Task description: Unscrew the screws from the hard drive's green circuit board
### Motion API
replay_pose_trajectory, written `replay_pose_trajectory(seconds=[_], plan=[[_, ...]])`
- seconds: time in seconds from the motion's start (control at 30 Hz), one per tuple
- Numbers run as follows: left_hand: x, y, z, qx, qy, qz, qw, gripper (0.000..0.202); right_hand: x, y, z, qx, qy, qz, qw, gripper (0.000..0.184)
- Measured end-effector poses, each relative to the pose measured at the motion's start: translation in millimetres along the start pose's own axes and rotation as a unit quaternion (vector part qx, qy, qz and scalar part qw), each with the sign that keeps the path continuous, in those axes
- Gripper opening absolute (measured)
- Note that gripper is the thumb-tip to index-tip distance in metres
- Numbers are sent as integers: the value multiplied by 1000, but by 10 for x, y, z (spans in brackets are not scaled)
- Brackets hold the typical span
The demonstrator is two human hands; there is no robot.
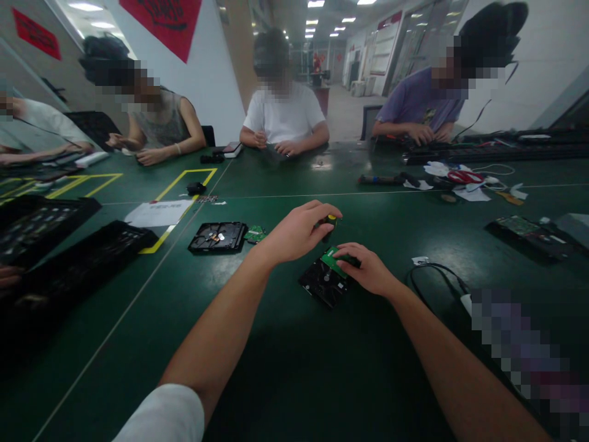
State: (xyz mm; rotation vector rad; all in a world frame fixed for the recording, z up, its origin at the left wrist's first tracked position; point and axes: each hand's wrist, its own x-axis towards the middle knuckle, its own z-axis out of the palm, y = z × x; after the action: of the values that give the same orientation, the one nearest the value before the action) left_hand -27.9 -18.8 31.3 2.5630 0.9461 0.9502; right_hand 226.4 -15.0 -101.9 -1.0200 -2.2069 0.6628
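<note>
While right fingers (pixel 353 248) on drive (pixel 321 287), left (pixel 298 230) around screwdriver (pixel 331 218).

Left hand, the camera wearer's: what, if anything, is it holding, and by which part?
The left hand pinches a yellow-topped tool near its yellow end, between thumb and fingers; its lower end is hard to make out.

Lettering on the large red sign (pixel 164 23) and white sheet (pixel 159 213) is unreadable

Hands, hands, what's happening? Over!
Left hand gripping yellow-topped tool. Right hand at hard drive. Drive on table. Green circuit board left of drive, not blocking it.
</note>
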Motion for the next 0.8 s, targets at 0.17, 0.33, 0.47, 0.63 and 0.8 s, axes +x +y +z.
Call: replay_pose_trajectory(seconds=[0.17, 0.33, 0.47, 0.63, 0.8], plan=[[-7, -53, 7, 15, 10, 1, 1000, 39, -3, -12, 2, 14, 6, 3, 1000, 17], [4, -66, 13, 13, 25, 9, 1000, 35, -3, -47, -10, 14, 7, 5, 1000, 18], [2, -60, -3, 14, 24, 3, 1000, 37, -4, -47, -13, 18, 6, 5, 1000, 18], [-4, -46, -19, 12, 4, 1, 1000, 39, -5, -35, -7, 21, 9, 5, 1000, 17], [1, -36, -21, 21, 8, 0, 1000, 33, -8, -20, -9, 13, 5, 9, 1000, 19]])
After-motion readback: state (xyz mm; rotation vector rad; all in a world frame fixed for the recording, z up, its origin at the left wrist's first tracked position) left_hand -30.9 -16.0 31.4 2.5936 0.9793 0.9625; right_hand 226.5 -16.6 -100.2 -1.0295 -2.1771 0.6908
